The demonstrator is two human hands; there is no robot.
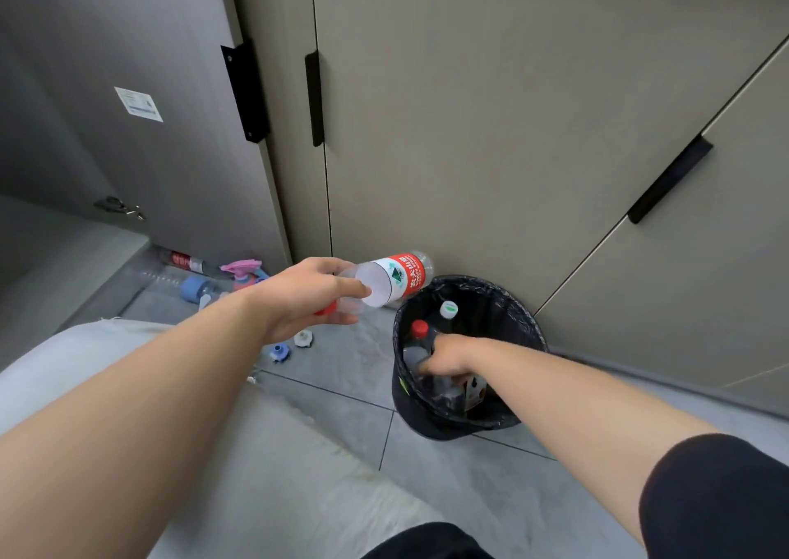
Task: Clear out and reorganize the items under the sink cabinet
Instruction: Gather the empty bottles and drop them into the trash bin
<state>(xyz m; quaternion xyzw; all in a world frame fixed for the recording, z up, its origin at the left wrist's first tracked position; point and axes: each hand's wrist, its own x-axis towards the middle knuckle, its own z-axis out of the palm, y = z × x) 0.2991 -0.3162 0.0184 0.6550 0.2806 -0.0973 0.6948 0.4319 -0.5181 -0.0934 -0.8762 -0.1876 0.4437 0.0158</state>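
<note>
Water bottle in L hand grip, cap mostly hidden; R hand in bin, grip unclear.

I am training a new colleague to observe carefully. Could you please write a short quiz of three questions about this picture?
1. True or false: the left hand holds the water bottle down inside the bin.
2. Where is the right hand? A) on a cabinet handle; B) reaching into the bin; C) flat on the floor.
3. Fill in: beside the blue cap on the floor, the second cap is ____.

Key: 1 false, the bottle is held outside the bin, near its rim; 2 B; 3 white.
</note>
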